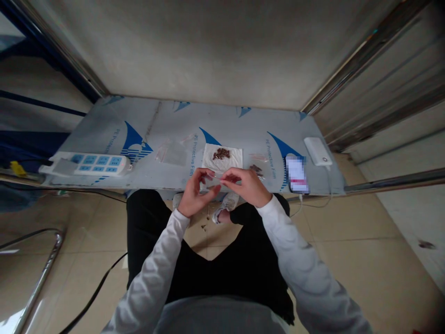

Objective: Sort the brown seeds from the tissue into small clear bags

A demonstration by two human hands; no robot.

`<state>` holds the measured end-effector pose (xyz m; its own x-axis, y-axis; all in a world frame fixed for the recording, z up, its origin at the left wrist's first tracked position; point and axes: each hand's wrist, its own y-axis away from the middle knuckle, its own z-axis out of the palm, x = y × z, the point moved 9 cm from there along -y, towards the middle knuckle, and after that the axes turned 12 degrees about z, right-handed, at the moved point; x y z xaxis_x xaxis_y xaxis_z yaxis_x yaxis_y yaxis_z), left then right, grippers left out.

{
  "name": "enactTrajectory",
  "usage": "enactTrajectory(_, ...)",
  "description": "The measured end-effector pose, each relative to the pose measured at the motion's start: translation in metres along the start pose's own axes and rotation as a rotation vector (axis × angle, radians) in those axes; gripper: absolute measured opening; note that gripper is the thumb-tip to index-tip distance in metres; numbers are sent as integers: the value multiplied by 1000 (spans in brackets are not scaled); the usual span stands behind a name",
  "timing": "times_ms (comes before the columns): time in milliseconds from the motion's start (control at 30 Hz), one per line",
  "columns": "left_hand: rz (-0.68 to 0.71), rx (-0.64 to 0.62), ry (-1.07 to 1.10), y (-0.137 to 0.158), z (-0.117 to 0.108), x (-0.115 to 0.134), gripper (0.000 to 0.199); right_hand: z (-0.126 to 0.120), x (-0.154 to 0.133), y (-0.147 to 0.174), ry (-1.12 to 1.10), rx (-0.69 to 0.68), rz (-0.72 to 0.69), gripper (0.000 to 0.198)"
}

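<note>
- Nearest are the black-clad legs (149, 232), astride the bench's near edge, with the white-sleeved forearms above them.
- The left hand (199, 194) is curled, its thumb standing away from the forefinger; I cannot tell whether it grips anything.
- The right hand (247, 183), close beside it, pinches a small pale piece (218, 178) between thumb and forefinger (too small to make out), between the two hands.
- Just beyond lies a white cloth (232, 162) bearing a heap of small brown pieces (221, 153).
- To its right, a clear packet (257, 170) of brown bits, then a phone (297, 176) and a white power bank (317, 151).
- To its left, a clear bag (173, 152) and, farther along, a power strip (103, 163).
- Behind, the film-covered bench (222, 121) meets a pale wall (208, 55).
</note>
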<state>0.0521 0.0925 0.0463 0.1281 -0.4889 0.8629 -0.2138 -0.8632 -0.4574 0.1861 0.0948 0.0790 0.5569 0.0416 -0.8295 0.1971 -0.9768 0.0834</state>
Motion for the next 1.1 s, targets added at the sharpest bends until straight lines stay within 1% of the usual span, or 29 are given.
enactTrajectory(67, -58, 46, 69, 3, -9, -2, 17, -5, 0, 3, -81, 19, 0, 10)
enactTrajectory(100, -83, 81, 86, 5, -13, -3, 15, -7, 1, 4, -120, 39, 8, 14)
enactTrajectory(167, -115, 152, 103, 6, -19, -5, 16, -5, 6, 5, -202, 58, 55, 29)
enactTrajectory(200, -124, 176, 108, 7, -20, -5, 17, -1, 10, 6, -249, 52, 84, 32)
enactTrajectory(267, -132, 201, 107, 7, -20, -5, 19, 7, 15, 6, -340, 29, 124, 28)
enactTrajectory(333, -145, 195, 103, 7, -18, -4, 21, 10, 16, 7, -374, 41, 130, 27)
enactTrajectory(367, -154, 182, 109, 7, -16, -5, 22, 10, 16, 8, -354, 66, 124, 27)
enactTrajectory(467, -177, 73, 150, 5, -7, -6, 23, 3, 10, 10, -218, 160, 84, 23)
enactTrajectory(500, -180, 35, 158, 3, -4, -7, 24, 2, 8, 10, -195, 173, 74, 22)
enactTrajectory(567, -175, 7, 148, 1, -2, -7, 23, 2, 8, 10, -262, 163, 79, 21)
enactTrajectory(667, -161, 86, 122, -3, -10, -6, 21, 8, 19, 7, -515, 87, 172, 28)
enactTrajectory(733, -154, 125, 121, -3, -13, -4, 19, 10, 26, 7, -597, 74, 216, 31)
enactTrajectory(800, -164, 126, 137, -3, -12, -4, 18, 7, 27, 9, -561, 100, 204, 31)
enactTrajectory(933, -217, 79, 209, -2, -3, -6, 22, 1, 23, 13, -437, 143, 145, 28)
enactTrajectory(1000, -209, 82, 219, -4, 0, -5, 22, 1, 22, 13, -455, 130, 142, 27)
enactTrajectory(1100, -175, 114, 190, -8, 1, 1, 19, 3, 27, 13, -561, 121, 180, 28)
